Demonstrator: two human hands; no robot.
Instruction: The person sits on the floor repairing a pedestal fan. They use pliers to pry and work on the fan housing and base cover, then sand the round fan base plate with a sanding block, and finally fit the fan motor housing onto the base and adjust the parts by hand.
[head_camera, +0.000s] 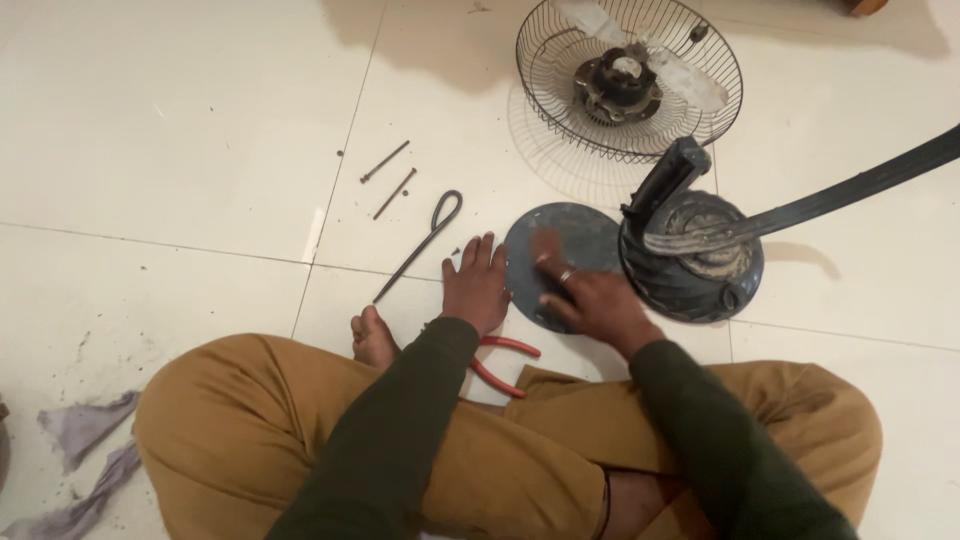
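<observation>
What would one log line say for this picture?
left hand: flat on floor | right hand: on round grey plate | near: red pliers, fan cage

Evenly bright, warm indoor light from above and slightly behind, bouncing off glossy cream floor tiles (180, 120) with soft glare along the grout line left of centre. Broad dim shadow across the top edge near the round wire fan guard (630, 75), whose mesh throws a fine lattice shadow below it. Faint shadow under the curved dark fan blade (820, 205). Motion blur on the right hand (590, 295) over the grey round metal plate (560, 260); left hand (477, 285) sharper. Mild softness and compression throughout
</observation>
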